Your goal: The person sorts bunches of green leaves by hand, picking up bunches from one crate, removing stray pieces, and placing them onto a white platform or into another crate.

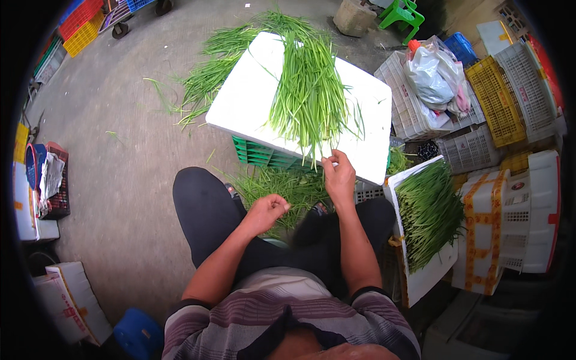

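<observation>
A loose pile of long green leafy stalks, seemingly garlic chives (pixel 310 90), lies across a white foam board (pixel 243 90) on a green plastic crate (pixel 270 155). My right hand (pixel 339 173) is at the board's near edge, thumb and forefinger pinched at the stalk ends; whether a thin stalk is between them is hard to tell. My left hand (pixel 268 212) hovers over my lap, fingers curled with thumb against forefinger, and no stalk is plain in it. Below, between my feet, lie scattered green leaves (pixel 288 191).
An even stack of green stalks (pixel 429 216) rests on a white foam tray (pixel 443 270) at my right. Beyond are plastic crates (pixel 497 101) and a taped foam box (pixel 481 234). More stalks (pixel 204 83) lie on the floor behind the board. A blue stool-like object (pixel 138 333) is lower left.
</observation>
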Motion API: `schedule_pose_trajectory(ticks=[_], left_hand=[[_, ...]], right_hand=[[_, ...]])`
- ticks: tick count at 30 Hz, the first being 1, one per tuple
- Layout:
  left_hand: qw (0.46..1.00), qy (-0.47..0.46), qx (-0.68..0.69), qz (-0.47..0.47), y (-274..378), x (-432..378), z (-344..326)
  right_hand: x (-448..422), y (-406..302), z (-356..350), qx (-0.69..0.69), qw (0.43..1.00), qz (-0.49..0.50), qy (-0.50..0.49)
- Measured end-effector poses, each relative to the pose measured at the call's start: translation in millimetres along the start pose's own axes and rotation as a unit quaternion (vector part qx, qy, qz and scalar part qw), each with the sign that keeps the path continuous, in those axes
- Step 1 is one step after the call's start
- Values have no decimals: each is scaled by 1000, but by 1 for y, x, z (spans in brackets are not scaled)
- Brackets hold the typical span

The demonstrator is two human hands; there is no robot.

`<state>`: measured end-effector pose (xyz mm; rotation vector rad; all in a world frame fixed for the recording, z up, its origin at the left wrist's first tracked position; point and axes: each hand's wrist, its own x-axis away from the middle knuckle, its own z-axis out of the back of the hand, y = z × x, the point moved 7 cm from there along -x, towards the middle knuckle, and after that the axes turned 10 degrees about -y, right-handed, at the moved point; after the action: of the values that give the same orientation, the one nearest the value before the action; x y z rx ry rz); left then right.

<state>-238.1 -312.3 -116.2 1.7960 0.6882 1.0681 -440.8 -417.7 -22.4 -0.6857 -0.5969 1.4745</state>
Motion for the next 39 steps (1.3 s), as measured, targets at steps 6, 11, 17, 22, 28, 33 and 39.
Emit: schedule_pose_trajectory(ticks=[6, 11, 17, 22, 28, 33, 39], left_hand=[[999, 1, 54, 7, 1, -2, 0], [999, 2, 31, 18, 4, -2, -3], [998, 6, 49, 32, -1, -4, 0], [997, 13, 61, 35, -4, -2, 2], [998, 12, 62, 29, 1, -2, 0], [995, 35, 94, 10, 3, 0, 10], [966, 31, 251, -54, 17, -4, 5]], right_hand=[[41, 25, 0, -63, 997, -47, 23], [34, 49, -19, -48, 992, -110, -34], [30, 71, -46, -297, 935, -183, -69], [16, 28, -28, -69, 996, -63, 9], [19, 3, -39, 31, 999, -42, -14], [35, -13, -37, -118, 992, -40, -12], [101, -24, -75, -179, 980, -19, -87]])
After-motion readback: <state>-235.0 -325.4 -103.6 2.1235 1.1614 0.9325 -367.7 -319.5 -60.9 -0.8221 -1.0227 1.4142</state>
